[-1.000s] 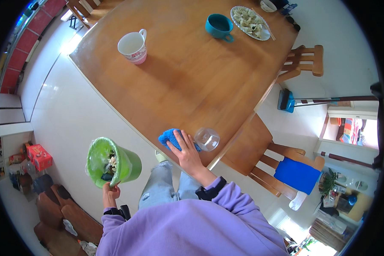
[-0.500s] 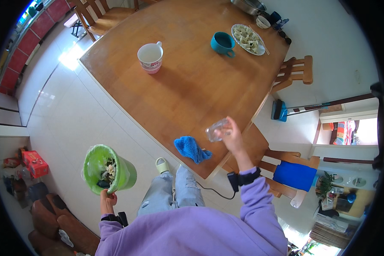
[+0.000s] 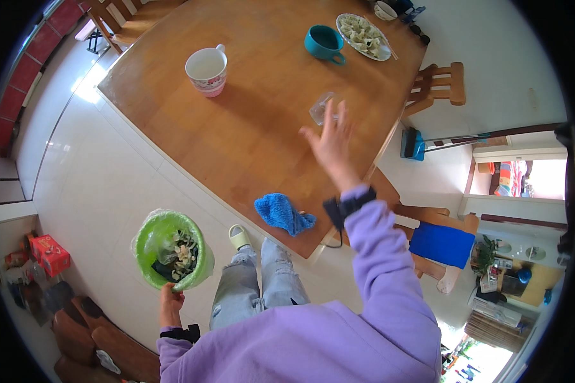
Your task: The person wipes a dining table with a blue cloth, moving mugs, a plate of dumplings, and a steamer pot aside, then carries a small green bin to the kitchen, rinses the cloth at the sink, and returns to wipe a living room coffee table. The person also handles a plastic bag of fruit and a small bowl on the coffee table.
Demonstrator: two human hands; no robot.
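Observation:
My left hand (image 3: 170,302) grips the bottom of a small green bin (image 3: 148,237) lined with clear plastic and holding food scraps, down at my left side above the white floor. My right hand (image 3: 331,143) is stretched out over the wooden table (image 3: 249,134) with its fingers spread. Its fingertips are right beside a clear drinking glass (image 3: 321,107) that stands on the table; whether they touch it I cannot tell. A crumpled blue cloth (image 3: 280,213) lies at the table's near edge, below my right forearm.
On the far side of the table stand a white mug (image 3: 206,69), a teal cup (image 3: 323,42) and a plate of dumplings (image 3: 363,35). Wooden chairs (image 3: 442,86) sit at the right side, one with a blue cushion (image 3: 442,244). A red box (image 3: 46,252) lies on the floor at left.
My right hand left the blue cloth at the table edge, carried the clear glass farther onto the table and opened beside it. The green bin stayed in my left hand.

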